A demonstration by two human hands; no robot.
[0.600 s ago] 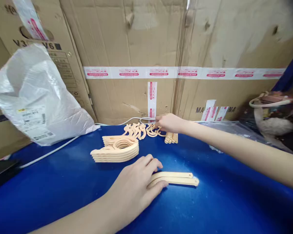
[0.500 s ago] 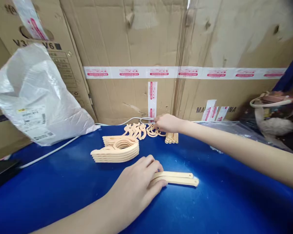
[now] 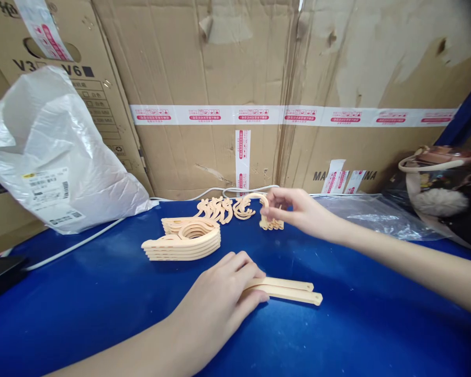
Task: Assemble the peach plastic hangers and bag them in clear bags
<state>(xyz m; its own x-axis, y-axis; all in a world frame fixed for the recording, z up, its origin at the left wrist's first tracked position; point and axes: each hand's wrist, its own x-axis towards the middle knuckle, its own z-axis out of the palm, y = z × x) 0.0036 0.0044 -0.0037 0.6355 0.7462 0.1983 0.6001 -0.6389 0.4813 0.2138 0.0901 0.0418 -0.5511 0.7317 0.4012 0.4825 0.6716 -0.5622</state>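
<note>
My left hand point(image 3: 223, 306) is closed around two long cream plastic bars point(image 3: 288, 289), side by side just above the blue table; its fingers hide their near ends. Between my right hand's point(image 3: 298, 209) thumb and fingers is a curved cream hook point(image 3: 255, 197), raised over the back of the table. Below and beside it lie several more cream hooks point(image 3: 243, 211) and a bunch of short cream pieces point(image 3: 272, 225), partly covered by that hand. Farther left are several wavy cream pieces point(image 3: 215, 209). A neat stack of cream frames with rounded ends point(image 3: 182, 243) sits left of my hands.
A white plastic mailing bag point(image 3: 58, 157) leans at the left, near a dark flat object point(image 3: 2, 277) with a white cable point(image 3: 74, 243). Large taped cardboard point(image 3: 204, 73) stands behind the blue table point(image 3: 337, 324). Clear plastic point(image 3: 388, 217) and a dark bag with a fluffy pompom point(image 3: 443, 201) are at right.
My right hand has lifted a hook from the group at the back and moved right and slightly nearer. My left hand keeps its hold on the bars, with little movement.
</note>
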